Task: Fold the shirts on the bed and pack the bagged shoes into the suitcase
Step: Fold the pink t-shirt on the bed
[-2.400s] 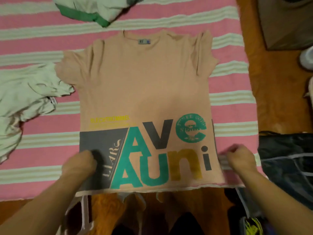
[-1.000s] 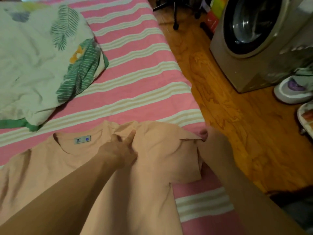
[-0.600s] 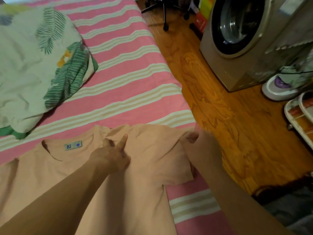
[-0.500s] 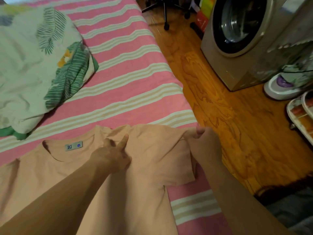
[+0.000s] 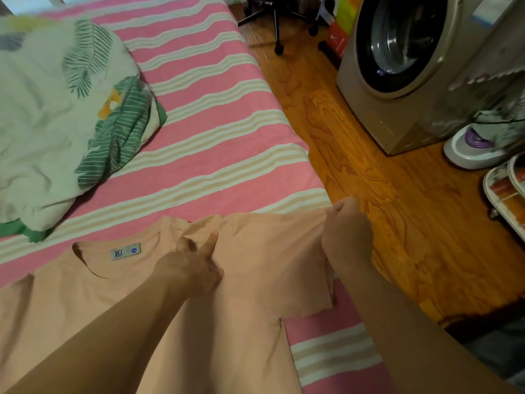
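A peach T-shirt (image 5: 255, 280) lies flat on the pink striped bed (image 5: 216, 132), collar and small label toward the far side. My left hand (image 5: 193, 265) rests on the shirt's right shoulder with the index finger stretched out, pressing the cloth down. My right hand (image 5: 346, 237) grips the end of the right sleeve at the bed's edge and pulls it taut outward. The shoes and the suitcase are hidden from this view.
A pale leaf-print quilt (image 5: 62, 109) is bunched at the far left of the bed. Beyond the bed's right edge are wooden floor (image 5: 369, 180), a washing machine (image 5: 412, 61), an office chair base (image 5: 275, 24) and a white and purple appliance (image 5: 477, 149).
My view rose from the shirt's hem to its collar. Both hands left the hem; the left now presses the shoulder. The right has pulled the sleeve end outward and slightly up.
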Demonstrator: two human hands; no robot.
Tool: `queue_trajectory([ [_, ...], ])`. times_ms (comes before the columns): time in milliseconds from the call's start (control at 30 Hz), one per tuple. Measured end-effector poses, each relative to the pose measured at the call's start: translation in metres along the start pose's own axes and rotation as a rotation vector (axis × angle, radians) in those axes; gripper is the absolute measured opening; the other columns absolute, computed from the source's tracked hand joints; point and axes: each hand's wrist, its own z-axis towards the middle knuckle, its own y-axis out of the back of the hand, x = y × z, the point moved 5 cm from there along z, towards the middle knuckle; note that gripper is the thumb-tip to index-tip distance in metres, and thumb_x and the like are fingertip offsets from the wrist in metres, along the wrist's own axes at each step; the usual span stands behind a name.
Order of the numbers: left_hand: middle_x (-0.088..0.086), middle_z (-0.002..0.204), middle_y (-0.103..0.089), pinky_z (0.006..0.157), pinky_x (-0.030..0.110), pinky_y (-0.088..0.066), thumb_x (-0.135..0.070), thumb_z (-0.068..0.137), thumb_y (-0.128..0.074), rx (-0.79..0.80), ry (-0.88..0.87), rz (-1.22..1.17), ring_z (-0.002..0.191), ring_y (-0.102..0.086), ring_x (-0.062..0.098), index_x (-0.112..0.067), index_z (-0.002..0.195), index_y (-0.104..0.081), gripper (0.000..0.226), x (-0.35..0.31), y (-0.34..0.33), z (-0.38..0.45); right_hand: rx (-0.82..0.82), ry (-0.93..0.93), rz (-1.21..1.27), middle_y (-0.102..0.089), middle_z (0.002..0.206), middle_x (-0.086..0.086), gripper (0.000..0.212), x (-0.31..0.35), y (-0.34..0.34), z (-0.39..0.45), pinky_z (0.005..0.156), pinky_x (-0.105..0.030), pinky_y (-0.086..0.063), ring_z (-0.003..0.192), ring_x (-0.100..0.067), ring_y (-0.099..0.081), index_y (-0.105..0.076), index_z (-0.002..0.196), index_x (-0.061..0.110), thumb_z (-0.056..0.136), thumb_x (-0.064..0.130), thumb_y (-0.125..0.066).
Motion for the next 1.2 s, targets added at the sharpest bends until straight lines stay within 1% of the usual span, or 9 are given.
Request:
queue_trajectory([
  [200,-0.006,0.167,-0.004,0.077,0.048,-0.04,-0.07,0.069,-0.009,-0.014,0.003,-0.077,0.139,-0.033,0.034,-0.051,0.144,-0.029,0.08,0.0,0.001,0.004,-0.002,0.116,-0.079,-0.063,0.089,0.006,0.026,-0.004,0.018,-0.024,0.056,-0.027,-0.05,0.068,-0.007,-0.055,-0.052,0.111,0.021,0.104,0.045,-0.046],
  [300,0.004,0.16,-0.014,0.09,0.047,-0.046,-0.067,0.087,-0.026,-0.048,0.074,-0.156,0.135,-0.042,0.031,-0.05,0.155,0.01,0.08,-0.004,0.005,-0.003,0.098,0.155,-0.118,-0.058,0.076,0.01,0.034,-0.017,0.023,-0.074,0.057,-0.028,-0.051,0.064,-0.004,-0.054,-0.051,0.09,0.025,0.097,0.058,-0.048],
  [367,0.01,0.157,-0.015,0.095,0.045,-0.047,-0.063,0.093,-0.032,-0.057,0.103,-0.19,0.127,-0.05,0.031,-0.047,0.154,0.02,0.082,-0.005,0.01,-0.009,0.229,0.106,-0.226,-0.052,0.076,0.012,0.033,-0.033,0.018,-0.099,0.061,-0.027,-0.049,0.067,-0.005,-0.05,-0.048,0.083,0.03,0.093,0.061,-0.051],
  [533,0.011,0.16,-0.011,0.097,0.046,-0.049,-0.063,0.095,-0.031,-0.057,0.117,-0.208,0.128,-0.049,0.032,-0.047,0.155,0.019,0.08,-0.007,0.012,-0.012,0.234,0.079,-0.333,-0.046,0.082,0.014,0.026,-0.041,0.022,-0.118,0.077,-0.031,-0.049,0.081,-0.009,-0.047,-0.055,0.084,0.03,0.089,0.055,-0.06],
  [667,0.001,0.166,-0.004,0.096,0.053,-0.048,-0.077,0.065,-0.006,-0.018,0.048,-0.145,0.134,-0.04,0.036,-0.049,0.151,-0.02,0.091,-0.009,0.009,-0.012,0.277,0.038,-0.402,-0.043,0.086,0.015,0.02,-0.042,0.024,-0.122,0.083,-0.028,-0.043,0.085,-0.007,-0.046,-0.059,0.088,0.033,0.095,0.052,-0.056],
  [767,0.004,0.165,-0.004,0.097,0.049,-0.048,-0.073,0.081,-0.018,-0.053,0.101,-0.223,0.132,-0.045,0.034,-0.049,0.155,-0.001,0.081,-0.003,0.009,-0.009,0.278,-0.032,-0.358,-0.038,0.083,0.018,0.022,-0.05,0.032,-0.124,0.081,-0.027,-0.042,0.084,-0.006,-0.045,-0.05,0.081,0.035,0.095,0.05,-0.057],
  [900,-0.004,0.167,-0.004,0.09,0.052,-0.046,-0.075,0.069,-0.008,-0.061,0.041,-0.197,0.14,-0.034,0.034,-0.049,0.152,-0.014,0.088,0.001,0.004,0.001,0.292,-0.017,-0.495,-0.043,0.088,0.012,0.027,-0.056,0.027,-0.131,0.084,-0.03,-0.045,0.088,-0.008,-0.046,-0.046,0.084,0.033,0.091,0.056,-0.057],
  [1033,-0.002,0.168,-0.006,0.086,0.052,-0.045,-0.077,0.065,-0.004,-0.056,0.001,-0.107,0.138,-0.036,0.039,-0.047,0.146,-0.027,0.09,-0.002,0.002,-0.002,0.049,-0.029,-0.346,-0.046,0.087,0.008,0.044,-0.047,0.024,-0.122,0.076,-0.036,-0.049,0.082,-0.013,-0.047,-0.046,0.088,0.026,0.078,0.064,-0.065],
  [1200,0.015,0.154,-0.02,0.106,0.049,-0.042,-0.063,0.09,-0.038,-0.161,0.129,-0.355,0.129,-0.046,0.04,-0.046,0.156,0.001,0.079,-0.015,0.018,-0.046,-0.048,0.013,-0.354,-0.055,0.104,-0.006,0.053,-0.04,0.014,-0.085,0.084,-0.042,-0.047,0.095,-0.024,-0.052,-0.057,0.104,0.017,0.082,0.065,-0.056],
])
